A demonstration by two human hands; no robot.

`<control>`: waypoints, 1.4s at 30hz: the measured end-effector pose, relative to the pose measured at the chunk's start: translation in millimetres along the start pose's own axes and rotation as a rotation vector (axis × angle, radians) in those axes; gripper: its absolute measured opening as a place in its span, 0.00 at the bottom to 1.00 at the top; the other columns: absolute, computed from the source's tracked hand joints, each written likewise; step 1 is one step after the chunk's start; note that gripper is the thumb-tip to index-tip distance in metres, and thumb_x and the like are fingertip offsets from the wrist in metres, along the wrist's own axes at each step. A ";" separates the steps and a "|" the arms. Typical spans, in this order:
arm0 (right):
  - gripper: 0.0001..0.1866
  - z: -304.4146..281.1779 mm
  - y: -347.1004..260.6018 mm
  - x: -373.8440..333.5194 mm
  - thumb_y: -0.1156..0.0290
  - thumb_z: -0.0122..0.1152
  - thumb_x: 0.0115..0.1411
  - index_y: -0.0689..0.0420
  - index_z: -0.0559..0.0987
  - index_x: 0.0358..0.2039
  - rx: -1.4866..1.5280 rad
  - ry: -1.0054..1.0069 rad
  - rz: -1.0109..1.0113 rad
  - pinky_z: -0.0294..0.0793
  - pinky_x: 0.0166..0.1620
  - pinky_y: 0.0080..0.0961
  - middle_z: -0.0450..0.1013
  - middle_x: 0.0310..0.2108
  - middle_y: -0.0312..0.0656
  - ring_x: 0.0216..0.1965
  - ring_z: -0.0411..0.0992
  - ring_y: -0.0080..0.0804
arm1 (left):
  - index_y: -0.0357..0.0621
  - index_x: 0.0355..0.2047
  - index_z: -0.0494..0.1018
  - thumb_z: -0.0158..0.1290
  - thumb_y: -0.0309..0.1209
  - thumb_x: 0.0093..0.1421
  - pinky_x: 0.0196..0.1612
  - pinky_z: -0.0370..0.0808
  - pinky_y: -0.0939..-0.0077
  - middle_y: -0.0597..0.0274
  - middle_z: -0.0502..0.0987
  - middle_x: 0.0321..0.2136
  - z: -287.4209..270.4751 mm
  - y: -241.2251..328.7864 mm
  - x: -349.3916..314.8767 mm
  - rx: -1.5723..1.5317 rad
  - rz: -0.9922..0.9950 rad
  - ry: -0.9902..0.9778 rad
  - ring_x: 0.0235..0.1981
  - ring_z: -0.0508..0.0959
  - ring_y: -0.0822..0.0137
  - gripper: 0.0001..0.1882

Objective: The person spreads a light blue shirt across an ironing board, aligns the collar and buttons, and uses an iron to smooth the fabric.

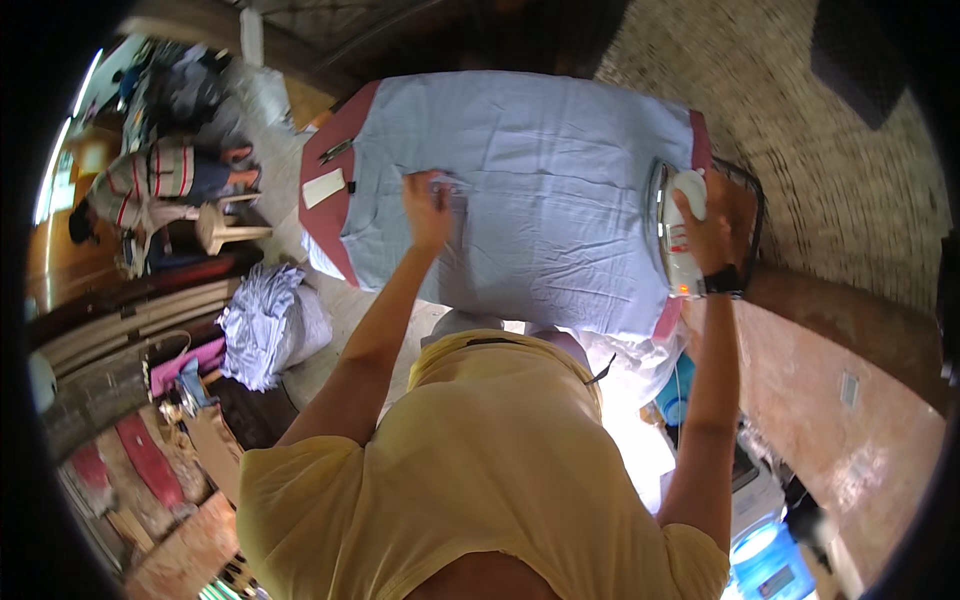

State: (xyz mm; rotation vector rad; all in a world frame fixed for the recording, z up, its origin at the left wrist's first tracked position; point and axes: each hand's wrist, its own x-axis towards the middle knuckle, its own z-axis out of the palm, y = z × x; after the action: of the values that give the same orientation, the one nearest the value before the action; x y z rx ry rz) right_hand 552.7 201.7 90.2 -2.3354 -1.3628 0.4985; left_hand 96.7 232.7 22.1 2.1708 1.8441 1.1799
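Note:
A light blue cloth (540, 190), wrinkled toward its right side, covers most of an ironing board whose maroon surface (325, 200) shows at the ends. My left hand (428, 212) rests at the left-middle of the cloth, its fingers bent and pinching a small fold. At the board's right end my right hand (708, 235) is wrapped round the handle of a white iron (683, 262). A small orange light glows near the iron's close end. The iron's soleplate edge faces left, along the cloth's right side.
Snips (337, 150) and a white card (323, 188) lie on the board's left end. A bundle of bluish cloth (265, 325) stands on the floor at left, near a plastic stool (230, 230) and a bending person (150, 185). A ledge (830, 370) runs at right.

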 end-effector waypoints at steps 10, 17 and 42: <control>0.31 -44.9 -11.4 15.9 0.45 0.40 0.68 0.57 0.82 0.28 -0.107 -0.117 -0.709 0.73 0.34 0.41 0.75 0.21 0.50 0.28 0.76 0.50 | 0.44 0.39 0.69 0.61 0.43 0.55 0.40 0.71 0.51 0.51 0.76 0.34 -42.0 -128.6 -18.4 0.288 -0.314 -0.200 0.41 0.75 0.46 0.20; 0.34 -27.3 3.1 23.9 0.45 0.31 0.69 0.53 0.83 0.29 -0.319 -0.234 -0.597 0.75 0.37 0.43 0.76 0.21 0.49 0.29 0.76 0.52 | 0.43 0.39 0.67 0.58 0.47 0.58 0.36 0.73 0.54 0.49 0.79 0.31 -16.1 -107.1 8.9 0.173 -0.500 -0.084 0.34 0.79 0.44 0.21; 0.27 -10.2 -28.7 16.4 0.56 0.41 0.66 0.57 0.77 0.16 -0.209 -0.173 -0.874 0.75 0.28 0.46 0.73 0.17 0.51 0.22 0.74 0.53 | 0.45 0.36 0.61 0.48 0.42 0.66 0.27 0.72 0.49 0.51 0.77 0.33 -23.8 -127.8 10.6 0.387 -0.371 -0.016 0.29 0.78 0.43 0.14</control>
State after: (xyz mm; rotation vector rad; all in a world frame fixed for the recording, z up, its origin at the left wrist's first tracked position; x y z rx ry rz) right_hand 543.9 227.5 111.4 -1.5942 -2.3949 0.2848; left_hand -21.7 268.1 -19.5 1.8525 2.4959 0.7816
